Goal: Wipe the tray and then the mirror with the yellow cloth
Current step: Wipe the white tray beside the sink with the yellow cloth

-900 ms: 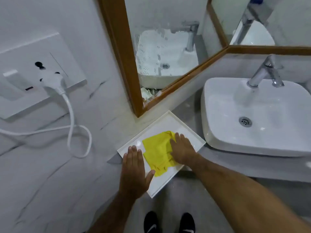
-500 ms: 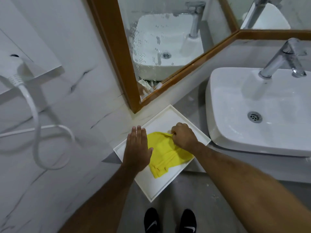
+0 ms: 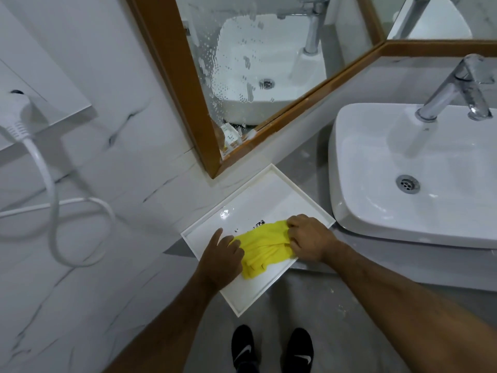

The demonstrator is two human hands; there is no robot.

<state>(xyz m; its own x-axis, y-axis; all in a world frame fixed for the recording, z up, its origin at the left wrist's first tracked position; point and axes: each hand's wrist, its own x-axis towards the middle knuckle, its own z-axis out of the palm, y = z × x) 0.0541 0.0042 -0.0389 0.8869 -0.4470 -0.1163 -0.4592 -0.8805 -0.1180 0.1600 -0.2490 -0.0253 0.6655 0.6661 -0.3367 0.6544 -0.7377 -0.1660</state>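
A white rectangular tray (image 3: 271, 195) lies on the grey counter, its near corner hanging over the edge. The yellow cloth (image 3: 262, 249) is bunched up on the tray's near half. My right hand (image 3: 309, 239) grips the cloth's right end with closed fingers. My left hand (image 3: 222, 255) rests on the tray, curled fingers at the cloth's left end and forefinger pointing out. A small dark smear shows on the tray just above the cloth. The wood-framed mirror (image 3: 258, 65) stands behind the tray, spotted with droplets and foam.
A white basin (image 3: 414, 179) with a chrome tap (image 3: 454, 90) sits right of the tray. On the marble wall at left, a white plug (image 3: 18, 109) and looped cable (image 3: 56, 211) hang. My black shoes (image 3: 271, 348) show below the counter edge.
Both hands have gathered the cloth from spread flat into a bunch. My right hand closed on it and drew it towards the tray's near right side, baring the far half.
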